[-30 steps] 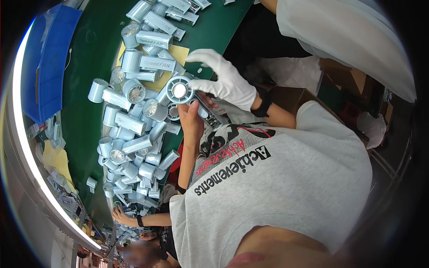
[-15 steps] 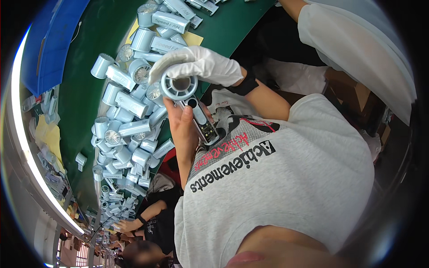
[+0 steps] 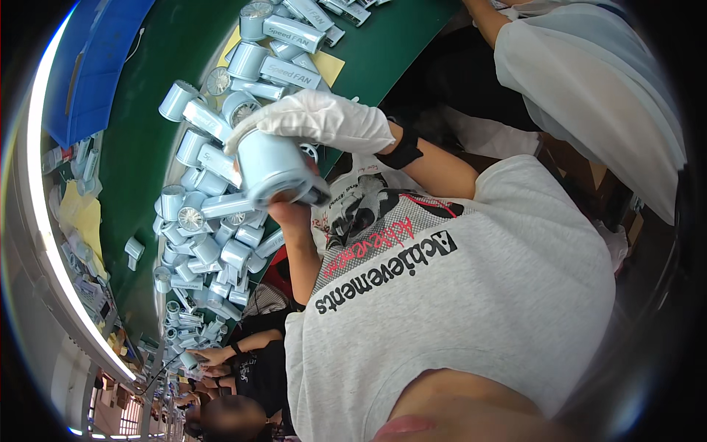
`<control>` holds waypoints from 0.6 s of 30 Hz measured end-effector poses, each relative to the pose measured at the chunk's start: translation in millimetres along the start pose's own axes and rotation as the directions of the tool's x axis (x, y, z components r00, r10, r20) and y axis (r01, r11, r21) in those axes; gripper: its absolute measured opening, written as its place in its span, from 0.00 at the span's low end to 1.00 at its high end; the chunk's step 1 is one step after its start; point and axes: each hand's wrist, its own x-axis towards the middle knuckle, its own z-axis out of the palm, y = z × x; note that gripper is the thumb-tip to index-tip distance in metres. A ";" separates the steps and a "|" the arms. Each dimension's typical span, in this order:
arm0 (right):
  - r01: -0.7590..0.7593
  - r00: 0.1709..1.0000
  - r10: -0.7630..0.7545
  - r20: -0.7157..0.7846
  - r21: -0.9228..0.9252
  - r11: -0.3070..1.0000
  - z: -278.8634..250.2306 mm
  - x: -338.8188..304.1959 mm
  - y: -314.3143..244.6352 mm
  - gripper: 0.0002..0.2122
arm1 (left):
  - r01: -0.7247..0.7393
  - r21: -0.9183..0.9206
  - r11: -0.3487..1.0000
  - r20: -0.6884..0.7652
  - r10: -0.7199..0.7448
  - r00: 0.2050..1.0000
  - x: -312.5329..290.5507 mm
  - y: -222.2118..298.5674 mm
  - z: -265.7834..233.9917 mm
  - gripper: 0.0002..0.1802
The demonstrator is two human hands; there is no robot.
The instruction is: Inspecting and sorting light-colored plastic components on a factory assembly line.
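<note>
A light-blue handheld fan [image 3: 271,168] is held up before my chest, its round barrel turned side-on. My right hand [image 3: 320,121], in a white glove with a black wristband, is closed over the barrel's far side. My bare left hand [image 3: 292,214] is closed on the fan from below, its fingers partly hidden and blurred by motion. The handle is mostly hidden behind the barrel; a dark, blurred part sticks out toward my shirt. Many similar fans [image 3: 213,166] lie heaped just beyond and left of my hands.
The heap runs along a green table [image 3: 147,59]. A blue bin [image 3: 92,70] stands at the far left, and a lone small fan part [image 3: 133,252] lies below it. A co-worker's hand [image 3: 213,356] reaches into the heap's lower end. Another person's pale sleeve [image 3: 582,81] is at upper right.
The fan has been turned: its ring-shaped end and the handle's exposed circuit board faced me before; now the barrel's smooth side shows. Both hands have shifted with it.
</note>
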 end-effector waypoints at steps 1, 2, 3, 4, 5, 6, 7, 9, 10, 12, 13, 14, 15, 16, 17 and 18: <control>-0.003 1.000 0.003 -0.002 0.001 1.000 3.3 -2.6 2.7 0.17 | 0.129 -0.162 0.978 0.329 -0.070 0.942 9.5 3.5 -3.2 0.55; 0.034 0.998 -0.033 -0.052 0.004 0.999 10.9 -5.5 4.9 0.17 | 0.217 -0.294 0.931 0.383 -0.094 0.919 13.1 6.6 -4.4 0.52; 0.067 0.992 -0.066 -0.111 0.007 0.998 14.2 -9.0 7.8 0.16 | 0.314 -0.413 0.855 0.442 -0.113 0.890 18.2 15.0 8.2 0.50; 0.356 0.923 -0.383 -0.043 -0.288 0.889 13.0 -4.2 11.3 0.17 | 0.208 -0.092 0.974 -0.305 -0.226 0.925 13.3 22.5 30.3 0.42; 0.351 0.926 -0.375 -0.036 -0.279 0.894 11.7 -5.7 19.4 0.17 | 0.175 -0.150 0.973 -0.425 -0.223 0.877 21.0 24.8 37.8 0.36; 0.396 0.900 -0.435 -0.016 -0.383 0.835 11.2 -8.2 26.7 0.13 | 0.157 -0.131 0.979 -0.406 -0.198 0.892 27.7 27.4 39.0 0.35; 0.436 0.871 -0.491 0.011 -0.480 0.762 11.7 -11.4 31.2 0.10 | 0.139 -0.112 0.984 -0.386 -0.172 0.906 33.8 29.1 36.2 0.34; 0.466 0.877 -0.479 0.038 -0.312 0.828 17.9 -23.5 31.8 0.09 | 0.118 -0.320 0.940 -0.200 -0.189 0.961 47.7 23.7 19.8 0.36; 0.398 0.917 -0.399 -0.019 -0.043 0.916 26.4 -30.2 34.2 0.11 | 0.129 -0.507 0.852 -0.013 -0.157 0.988 51.7 21.1 14.2 0.38; 0.418 0.900 -0.435 -0.014 -0.250 0.873 31.7 -37.1 26.8 0.19 | 0.060 -0.256 0.965 -0.121 -0.094 0.988 55.8 21.4 23.5 0.39; 0.415 0.902 -0.432 -0.012 -0.250 0.875 35.7 -37.4 23.7 0.19 | 0.010 0.023 1.000 -0.203 -0.005 0.979 57.2 21.5 26.7 0.41; 0.327 0.915 -0.374 -0.150 -0.265 0.907 39.6 -36.9 21.7 0.23 | -0.055 0.037 0.998 -0.273 0.063 0.960 60.2 21.0 23.0 0.41; 0.237 0.906 -0.312 -0.287 -0.267 0.934 41.5 -35.0 21.3 0.29 | -0.054 0.036 0.998 -0.268 0.061 0.962 61.3 19.4 23.9 0.41; 0.268 0.841 -0.491 -0.226 -0.615 0.742 38.7 -30.6 32.5 0.38 | -0.159 0.035 0.987 -0.273 0.162 0.948 62.7 19.0 27.0 0.40; 0.265 0.841 -0.491 -0.229 -0.617 0.741 38.0 -31.0 31.7 0.38 | -0.262 0.033 0.965 -0.282 0.260 0.923 62.0 20.4 29.9 0.40; 0.171 0.868 -0.424 -0.257 -0.648 0.742 37.3 -31.7 30.0 0.37 | -0.233 0.096 0.968 -0.328 0.252 0.910 64.0 20.6 25.3 0.42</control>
